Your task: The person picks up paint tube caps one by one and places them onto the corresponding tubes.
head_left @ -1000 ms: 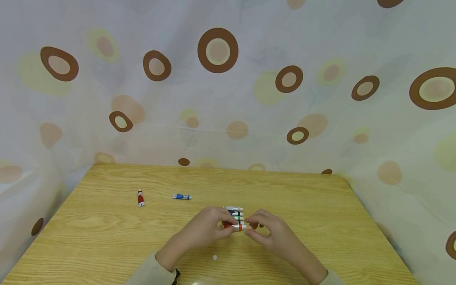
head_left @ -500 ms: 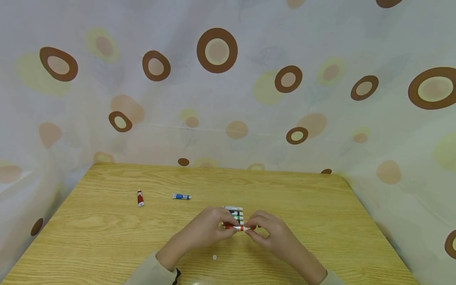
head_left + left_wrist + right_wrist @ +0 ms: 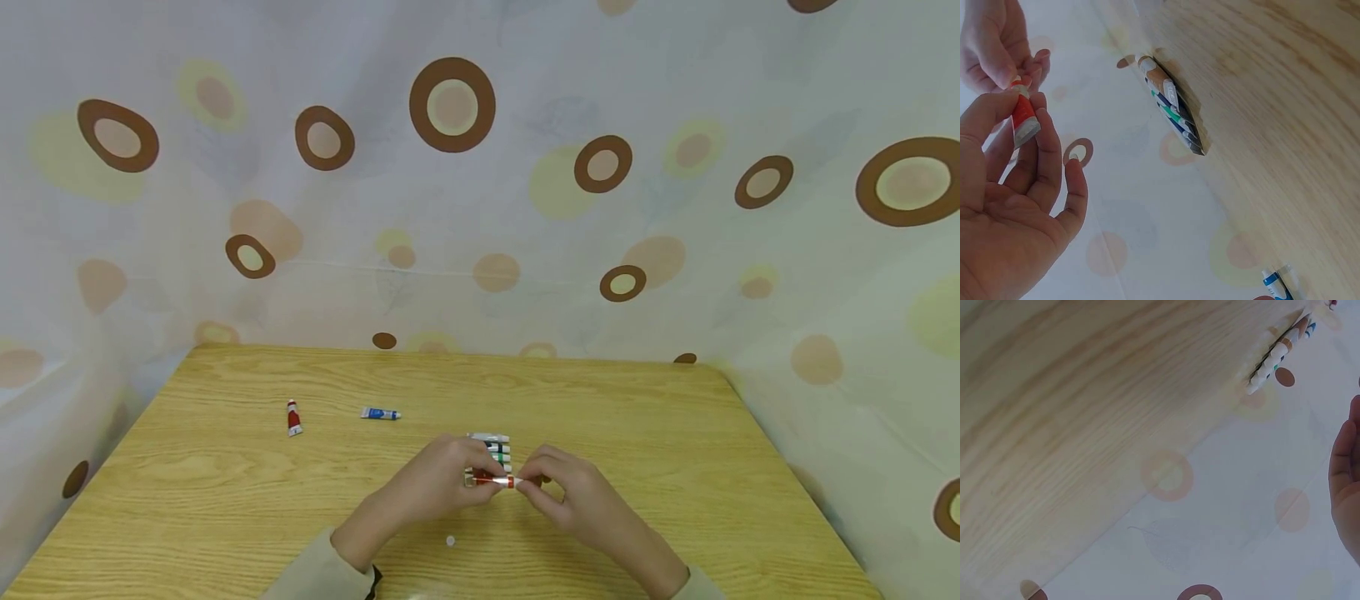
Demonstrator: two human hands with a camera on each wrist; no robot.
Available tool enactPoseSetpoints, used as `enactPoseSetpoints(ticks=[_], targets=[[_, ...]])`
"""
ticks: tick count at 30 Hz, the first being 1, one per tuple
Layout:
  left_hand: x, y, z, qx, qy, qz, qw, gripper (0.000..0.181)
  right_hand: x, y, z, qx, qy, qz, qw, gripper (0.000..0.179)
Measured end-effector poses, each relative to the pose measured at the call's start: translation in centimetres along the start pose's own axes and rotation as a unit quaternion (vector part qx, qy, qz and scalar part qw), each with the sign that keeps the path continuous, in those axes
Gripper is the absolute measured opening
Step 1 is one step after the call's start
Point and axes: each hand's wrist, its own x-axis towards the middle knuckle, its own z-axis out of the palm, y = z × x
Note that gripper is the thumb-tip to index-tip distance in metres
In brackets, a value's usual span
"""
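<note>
In the head view my left hand [image 3: 442,475] pinches an orange-red paint tube [image 3: 504,482] between thumb and fingers. My right hand [image 3: 570,487] pinches the tube's white cap end, so the two hands meet there. The left wrist view shows the tube [image 3: 1024,115] held off the table, its flat crimped end towards the camera. Just behind the hands lies a row of several paint tubes [image 3: 498,447], partly hidden by the left fingers; a brown one [image 3: 1160,78] is nearest in the left wrist view. Only an edge of the right hand [image 3: 1346,481] enters the right wrist view.
On the wood-grain table [image 3: 637,425], a blue paint tube [image 3: 381,413] and a dark red one [image 3: 293,418] lie apart at the back left. A small white disc [image 3: 450,541] lies near the front. A patterned curtain [image 3: 525,225] encloses the table's back and sides.
My right hand has closed the small gap and taken hold of the tube's cap end. The orange-red tube has shifted slightly towards the front, away from the row.
</note>
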Motion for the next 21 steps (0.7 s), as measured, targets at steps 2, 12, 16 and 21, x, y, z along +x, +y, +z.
enactPoseSetpoints(ticks=[2,12,16,21], targets=[[0.02,0.06,0.01,0.002,0.005,0.003,1.0000,0.010,0.05,-0.15,-0.13,0.000,-0.007,0.017,0.9998,0.003],[-0.05,0.19,0.34,0.079,0.071,0.044,0.9934,0.016,0.27,-0.70,-0.39,0.005,0.009,0.080,0.9968,0.013],[-0.15,0.13,0.63,0.136,0.112,0.065,0.9821,0.017,0.39,-0.69,-0.54,0.007,0.014,0.087,0.9961,0.013],[-0.25,0.04,0.83,0.170,0.137,0.083,0.9723,0.015,0.38,-0.61,-0.56,0.016,0.012,0.082,0.9965,0.011]])
